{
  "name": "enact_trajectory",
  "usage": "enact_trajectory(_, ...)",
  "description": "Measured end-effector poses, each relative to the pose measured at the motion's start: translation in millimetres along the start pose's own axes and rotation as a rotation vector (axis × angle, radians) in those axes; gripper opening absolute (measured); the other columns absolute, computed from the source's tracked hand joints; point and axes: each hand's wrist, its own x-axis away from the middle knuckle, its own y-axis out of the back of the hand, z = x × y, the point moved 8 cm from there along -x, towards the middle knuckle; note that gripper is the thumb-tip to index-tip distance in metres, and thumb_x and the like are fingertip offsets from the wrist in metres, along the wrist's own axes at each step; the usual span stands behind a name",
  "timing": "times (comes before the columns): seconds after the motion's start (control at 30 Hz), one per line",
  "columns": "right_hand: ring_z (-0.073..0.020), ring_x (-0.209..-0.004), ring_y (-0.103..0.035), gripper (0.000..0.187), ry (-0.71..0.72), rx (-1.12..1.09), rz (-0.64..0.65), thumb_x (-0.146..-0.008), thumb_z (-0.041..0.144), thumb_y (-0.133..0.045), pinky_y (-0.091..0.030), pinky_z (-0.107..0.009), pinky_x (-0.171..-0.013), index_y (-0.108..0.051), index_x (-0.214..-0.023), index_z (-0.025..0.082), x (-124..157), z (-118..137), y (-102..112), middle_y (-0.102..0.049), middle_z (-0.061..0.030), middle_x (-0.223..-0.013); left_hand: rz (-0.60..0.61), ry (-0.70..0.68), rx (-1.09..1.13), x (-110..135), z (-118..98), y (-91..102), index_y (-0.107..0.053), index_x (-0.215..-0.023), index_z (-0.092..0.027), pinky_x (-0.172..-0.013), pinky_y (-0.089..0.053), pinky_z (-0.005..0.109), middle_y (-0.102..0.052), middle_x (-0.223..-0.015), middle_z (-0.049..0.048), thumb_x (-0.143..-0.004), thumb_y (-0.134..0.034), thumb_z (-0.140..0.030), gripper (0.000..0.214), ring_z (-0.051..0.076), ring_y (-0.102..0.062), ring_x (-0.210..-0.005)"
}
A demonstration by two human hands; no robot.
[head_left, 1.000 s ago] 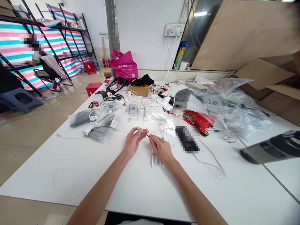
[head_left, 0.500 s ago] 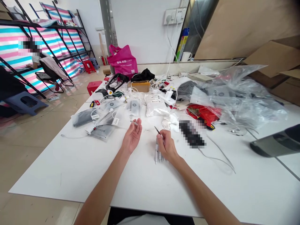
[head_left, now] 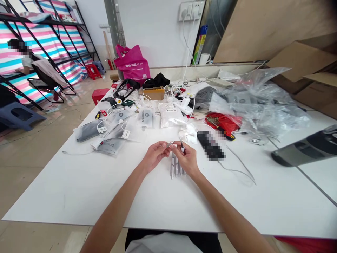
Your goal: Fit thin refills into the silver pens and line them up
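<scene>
My left hand (head_left: 154, 156) and my right hand (head_left: 188, 160) meet above the white table (head_left: 79, 189), fingertips close together. The left fingers pinch a small silver metal piece (head_left: 170, 144). The right fingers hold a slim white-and-black pen-like part (head_left: 182, 146) upright. Under my right hand lie several slim silver-white pen-like parts (head_left: 176, 168), side by side and partly hidden by the hand. A crumpled white tissue (head_left: 188, 134) lies just beyond my hands. A pixelated dark object (head_left: 210, 146) with a thin white cable (head_left: 237, 168) lies to the right.
Sealed packets (head_left: 144, 117), a white pouch (head_left: 170, 114), cables, a cardboard box (head_left: 154, 93) and a red bag (head_left: 222, 123) crowd the far table. Clear plastic bags (head_left: 265, 109) heap to the right. A dark grey device (head_left: 302, 149) intrudes at right. A seated person (head_left: 22, 52) is far left.
My left hand has turned from palm-up and open, with a small piece on it, to a pinch. It has moved right to meet my right hand. The view has tilted slightly.
</scene>
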Motion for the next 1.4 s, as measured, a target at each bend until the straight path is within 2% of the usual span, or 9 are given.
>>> enact_trajectory(0.07,-0.0097,-0.054,-0.034,0.03,0.063,0.057,-0.013,-0.095,0.048,-0.069,-0.035,-0.025,-0.053,-0.078,-0.101,0.02,1,3,2,-0.035,0.007,-0.059,-0.039,0.001,0.028,-1,2,2.2,-0.078,-0.101,-0.016,-0.086,-0.051,0.029,-0.074,-0.095,0.0065,-0.09,-0.081,-0.041,0.028,0.014,-0.066,-0.085)
enact_trajectory(0.13,-0.0091,-0.051,-0.037,0.027,0.16,0.128,-0.007,-0.096,0.041,-0.067,-0.038,-0.025,-0.052,-0.079,-0.107,0.02,4,10,1,-0.047,0.0057,-0.059,-0.074,0.036,0.083,-1,5,3.1,-0.078,-0.109,-0.016,-0.099,-0.051,0.033,-0.076,-0.111,0.01,-0.094,-0.074,-0.048,0.035,0.018,-0.069,-0.101)
enact_trajectory(0.23,-0.0084,-0.048,-0.044,0.024,0.352,0.235,-0.005,-0.096,0.032,-0.064,-0.044,-0.024,-0.052,-0.078,-0.111,0.019,10,22,-2,-0.068,0.0,-0.07,-0.075,0.117,0.17,0,10,-0.1,-0.076,-0.123,-0.016,-0.114,-0.045,0.039,-0.07,-0.138,0.0143,-0.1,-0.059,-0.059,0.052,0.025,-0.065,-0.125)
enact_trajectory(0.33,-0.0093,-0.05,-0.053,0.021,0.493,0.302,0.004,-0.095,0.027,-0.064,-0.045,-0.022,-0.05,-0.077,-0.111,0.02,17,29,-8,-0.074,-0.0017,-0.074,-0.032,0.153,0.203,1,11,-5.0,-0.074,-0.127,-0.016,-0.121,-0.04,0.042,-0.064,-0.147,0.015,-0.102,-0.053,-0.062,0.057,0.029,-0.059,-0.138)
enact_trajectory(0.43,-0.0081,-0.046,-0.051,0.018,0.574,0.324,-0.015,-0.095,0.024,-0.067,-0.044,-0.021,-0.048,-0.076,-0.11,0.02,21,33,-9,-0.074,0.0005,-0.071,0.007,0.162,0.225,1,11,-8.4,-0.075,-0.126,-0.016,-0.124,-0.037,0.045,-0.064,-0.149,0.0151,-0.102,-0.051,-0.063,0.058,0.032,-0.053,-0.146)
enact_trajectory(0.53,-0.0079,-0.044,-0.049,0.016,0.604,0.35,-0.045,-0.096,0.025,-0.068,-0.044,-0.022,-0.048,-0.076,-0.109,0.021,23,36,-9,-0.071,0.0024,-0.064,0.015,0.168,0.244,1,11,-9.1,-0.075,-0.124,-0.015,-0.125,-0.037,0.045,-0.063,-0.15,0.0156,-0.102,-0.051,-0.062,0.058,0.032,-0.051,-0.147)
enact_trajectory(0.97,-0.0082,-0.046,-0.049,0.016,0.647,0.328,-0.055,-0.095,0.022,-0.07,-0.044,-0.023,-0.048,-0.074,-0.111,0.022,27,42,-9,-0.07,0.0025,-0.067,0.006,0.16,0.232,2,2,-8.2,-0.072,-0.131,-0.014,-0.124,-0.039,0.044,-0.057,-0.156,0.0151,-0.104,-0.043,-0.065,0.064,0.032,-0.046,-0.152)
enact_trajectory(1.13,-0.0081,-0.046,-0.048,0.015,0.653,0.325,-0.051,-0.095,0.024,-0.072,-0.045,-0.023,-0.048,-0.075,-0.11,0.023,28,45,-11,-0.067,0.004,-0.063,0.001,0.152,0.23,2,-1,-8.2,-0.071,-0.131,-0.014,-0.127,-0.035,0.044,-0.057,-0.156,0.0149,-0.105,-0.041,-0.063,0.064,0.031,-0.047,-0.152)
enact_trajectory(1.4,-0.008,-0.046,-0.051,0.016,0.672,0.321,-0.031,-0.094,0.022,-0.073,-0.045,-0.022,-0.047,-0.076,-0.11,0.022,31,47,-14,-0.07,0.0029,-0.066,0.004,0.128,0.22,2,-4,-7.3,-0.073,-0.128,-0.014,-0.127,-0.035,0.042,-0.06,-0.152,0.0161,-0.104,-0.04,-0.065,0.065,0.031,-0.05,-0.15)
